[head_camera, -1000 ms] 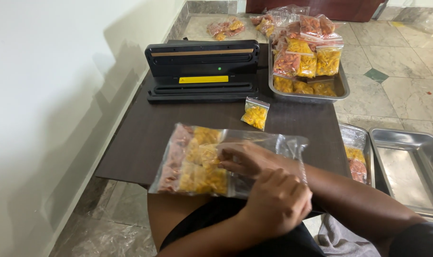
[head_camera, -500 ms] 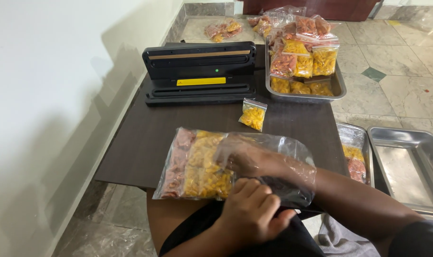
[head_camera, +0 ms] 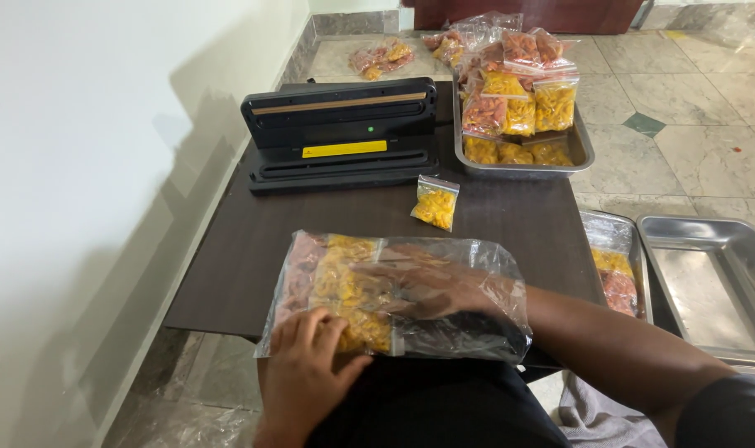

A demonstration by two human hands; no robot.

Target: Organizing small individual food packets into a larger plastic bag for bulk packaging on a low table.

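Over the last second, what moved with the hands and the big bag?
The right hand went deeper inside the large clear bag, now spread flat over the packets. The left hand moved from the bag's right side to its near left edge, pressing there. The sealer, small packet and trays stayed put.

Large bag (head_camera: 344, 290) lies before sealer (head_camera: 342, 135); tray (head_camera: 581, 149) right.

A dark wooden table (head_camera: 253, 241) carries a black sealing machine (head_camera: 342, 133) far left, a steel tray (head_camera: 522, 162) far right, a small yellow packet (head_camera: 435, 203) centre, and a large clear bag (head_camera: 394, 294) near.
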